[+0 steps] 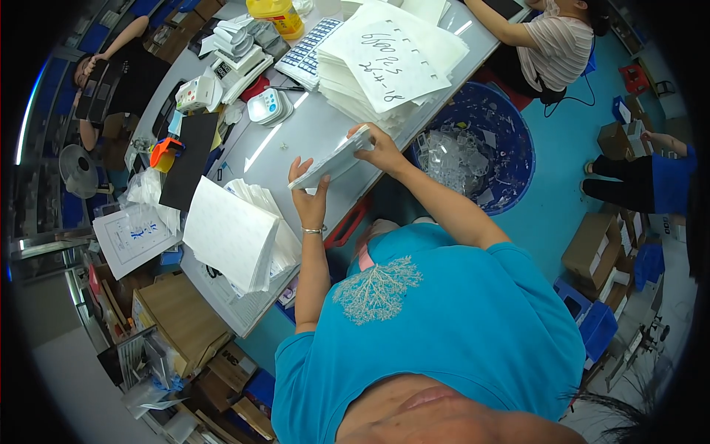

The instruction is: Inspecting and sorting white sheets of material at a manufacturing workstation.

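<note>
Between my two hands, tilted above the grey table near its front edge, is a thin stack of white sheets. My left hand grips its left end, thumb on the near face and fingers behind. At the other end my right hand pinches the stack's upper right part. A tall pile of white sheets with handwriting on top stands beyond my right hand. Left of my left forearm lies another pile of white sheets, its layers fanned unevenly.
A blue round bin with clear plastic scraps stands by the table's right edge. Small white cards, a yellow jug and an orange tape dispenser sit farther back. A person sits at the far right; others stand left and right.
</note>
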Tool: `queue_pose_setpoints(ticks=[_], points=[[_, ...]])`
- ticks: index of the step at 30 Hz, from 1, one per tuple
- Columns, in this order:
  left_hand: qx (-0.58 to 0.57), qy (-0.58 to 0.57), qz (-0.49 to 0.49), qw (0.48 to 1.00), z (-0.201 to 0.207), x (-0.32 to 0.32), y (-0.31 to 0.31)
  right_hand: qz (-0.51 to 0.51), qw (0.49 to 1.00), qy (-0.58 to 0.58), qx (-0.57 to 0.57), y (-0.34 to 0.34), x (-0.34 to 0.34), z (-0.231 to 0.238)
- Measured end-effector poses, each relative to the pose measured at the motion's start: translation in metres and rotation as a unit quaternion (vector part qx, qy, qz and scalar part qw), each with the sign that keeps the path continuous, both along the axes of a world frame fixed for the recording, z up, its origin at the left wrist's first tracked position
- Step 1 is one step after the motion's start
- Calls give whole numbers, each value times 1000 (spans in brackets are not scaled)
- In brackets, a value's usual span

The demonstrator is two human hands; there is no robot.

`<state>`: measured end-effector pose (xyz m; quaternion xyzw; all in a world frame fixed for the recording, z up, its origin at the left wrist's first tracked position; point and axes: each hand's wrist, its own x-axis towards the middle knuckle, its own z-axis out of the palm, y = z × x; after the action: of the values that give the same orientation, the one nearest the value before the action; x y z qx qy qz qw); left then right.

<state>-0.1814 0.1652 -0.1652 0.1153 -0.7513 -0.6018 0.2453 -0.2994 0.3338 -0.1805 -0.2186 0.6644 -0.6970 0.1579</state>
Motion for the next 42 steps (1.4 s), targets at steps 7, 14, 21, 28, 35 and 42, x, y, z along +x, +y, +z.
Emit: queue_pose_setpoints(ticks=[7,14,21,28,35,42], points=[[-57,-114,43,991,-32,15,-15,-11,989,60,137,3,9,12],[447,-154,-6,881,7,39,20,107,982,-60,140,49,26,36],[535,-178,-65,823,-10,54,42,-148,967,-183,101,104,1,49],[640,-181,-97,740,-7,52,42,-326,920,-196,99,139,-93,62],[607,-175,-35,775,-39,26,32,-311,926,-209,38,142,-86,61],[471,-153,58,867,-85,-12,-7,-255,942,-210,58,144,-22,6]])
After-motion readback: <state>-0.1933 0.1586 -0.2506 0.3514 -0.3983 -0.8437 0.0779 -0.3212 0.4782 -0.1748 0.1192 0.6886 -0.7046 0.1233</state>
